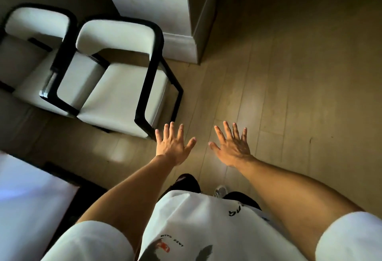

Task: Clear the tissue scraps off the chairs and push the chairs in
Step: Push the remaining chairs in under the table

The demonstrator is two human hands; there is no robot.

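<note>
A: White shirt (198, 225) nearest. Left hand (172, 146) and right hand (232, 147) spread flat, empty, over floor (289, 95).

B: Chairs?

A: Near chair (124, 87) far-left of hands, second chair (26, 54) beyond. No scraps visible.

B: Risk?

A: Dim light; pale scraps could go unnoticed on white seats.

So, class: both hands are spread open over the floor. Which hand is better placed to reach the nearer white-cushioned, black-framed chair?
The left hand. Its fingertips hover just beside the front corner of the nearer white-cushioned, black-framed chair; the right hand is farther away, over bare wooden floor.
</note>
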